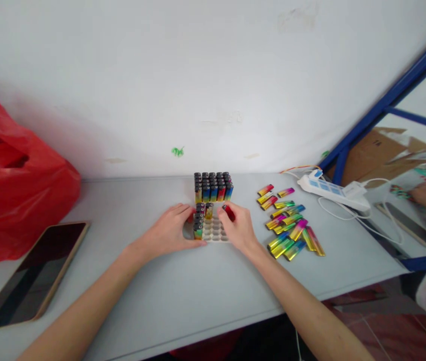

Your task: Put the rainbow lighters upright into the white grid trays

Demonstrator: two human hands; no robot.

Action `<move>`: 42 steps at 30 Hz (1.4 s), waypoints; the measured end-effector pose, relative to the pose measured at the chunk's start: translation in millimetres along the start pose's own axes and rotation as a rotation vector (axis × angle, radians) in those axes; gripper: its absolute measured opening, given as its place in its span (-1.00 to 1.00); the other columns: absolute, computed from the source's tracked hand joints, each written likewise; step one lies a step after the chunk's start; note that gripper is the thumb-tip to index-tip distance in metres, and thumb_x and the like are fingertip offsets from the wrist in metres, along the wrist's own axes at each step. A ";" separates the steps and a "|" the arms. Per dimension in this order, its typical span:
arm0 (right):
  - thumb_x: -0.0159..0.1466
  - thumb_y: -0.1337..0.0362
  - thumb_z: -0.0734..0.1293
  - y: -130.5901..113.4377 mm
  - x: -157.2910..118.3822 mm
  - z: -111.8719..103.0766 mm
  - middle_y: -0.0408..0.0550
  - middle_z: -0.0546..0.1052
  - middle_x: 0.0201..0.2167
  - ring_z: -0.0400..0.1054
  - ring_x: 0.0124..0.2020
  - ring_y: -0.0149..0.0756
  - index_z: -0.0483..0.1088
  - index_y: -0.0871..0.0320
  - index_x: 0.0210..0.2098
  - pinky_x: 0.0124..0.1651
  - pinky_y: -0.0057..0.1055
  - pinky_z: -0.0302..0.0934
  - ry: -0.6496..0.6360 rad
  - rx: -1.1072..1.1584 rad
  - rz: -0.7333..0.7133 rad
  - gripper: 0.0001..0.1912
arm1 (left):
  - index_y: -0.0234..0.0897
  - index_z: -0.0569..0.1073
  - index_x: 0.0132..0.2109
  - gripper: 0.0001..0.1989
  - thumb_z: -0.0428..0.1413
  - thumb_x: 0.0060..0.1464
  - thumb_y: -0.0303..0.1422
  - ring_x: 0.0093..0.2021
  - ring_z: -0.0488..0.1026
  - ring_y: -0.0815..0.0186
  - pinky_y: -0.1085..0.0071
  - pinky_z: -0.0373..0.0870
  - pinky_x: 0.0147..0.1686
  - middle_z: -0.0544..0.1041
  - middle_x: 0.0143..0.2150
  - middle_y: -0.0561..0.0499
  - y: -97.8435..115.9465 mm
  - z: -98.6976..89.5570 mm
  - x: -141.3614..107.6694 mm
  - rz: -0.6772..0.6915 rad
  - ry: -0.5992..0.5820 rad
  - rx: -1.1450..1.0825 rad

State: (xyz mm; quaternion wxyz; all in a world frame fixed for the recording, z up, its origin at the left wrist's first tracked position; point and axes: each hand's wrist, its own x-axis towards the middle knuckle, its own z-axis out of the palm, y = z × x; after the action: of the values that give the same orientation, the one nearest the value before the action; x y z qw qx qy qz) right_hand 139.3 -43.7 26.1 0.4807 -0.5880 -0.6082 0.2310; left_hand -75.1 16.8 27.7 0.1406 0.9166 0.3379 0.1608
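I see a red bag (13, 170) far left on the table (198, 291), white tray (215, 229) centre. Left hand (170, 230) rests flat against the tray edge, fingers loose. Right hand (239, 228) pinches a red lighter (229, 212) over the tray; loose lighters (290, 225) lie just right.

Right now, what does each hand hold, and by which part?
The right hand pinches a red lighter by its lower body; the left hand holds nothing, resting against the tray.

Red lighter (229, 212) over honeycomb tray (216, 231)
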 end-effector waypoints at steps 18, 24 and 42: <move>0.48 0.07 0.24 -8.0 4.0 -18.0 -0.06 0.46 -0.34 0.38 -0.29 -0.27 0.38 0.12 -0.31 -0.22 -0.37 0.25 -0.093 -0.163 -0.248 -0.69 | -0.25 0.45 -0.16 -0.37 0.34 -0.11 0.18 -0.10 0.52 -0.01 0.11 0.46 -0.04 0.56 -0.14 -0.15 1.8 -0.7 -0.7 -0.010 0.005 -0.022; 0.50 0.08 0.24 -7.7 5.4 -29.1 -0.14 0.52 -0.42 0.40 -0.41 -0.32 0.41 0.13 -0.21 -0.29 -0.41 0.21 -0.247 -0.191 -0.253 -0.72 | -0.25 0.46 -0.16 -0.40 0.36 -0.11 0.15 -0.08 0.53 -0.03 0.13 0.45 -0.02 0.57 -0.12 -0.16 5.1 -2.9 -0.6 -0.017 0.000 -0.015; 0.47 0.03 0.30 -14.9 5.5 -16.7 -0.02 0.58 -0.36 0.44 -0.36 -0.24 0.44 0.16 -0.33 -0.20 -0.31 0.19 -0.311 -0.669 -0.246 -0.63 | -0.23 0.42 -0.20 -0.43 0.32 -0.08 0.16 -0.12 0.50 -0.02 0.09 0.46 -0.04 0.54 -0.18 -0.13 1.1 -0.6 0.7 -0.015 -0.009 0.006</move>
State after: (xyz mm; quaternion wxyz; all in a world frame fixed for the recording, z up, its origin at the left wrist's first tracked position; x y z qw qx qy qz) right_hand 147.1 -46.2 47.6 0.1886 -0.5931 -0.7813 0.0469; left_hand -74.2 16.5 28.8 0.1404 0.9151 0.3449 0.1547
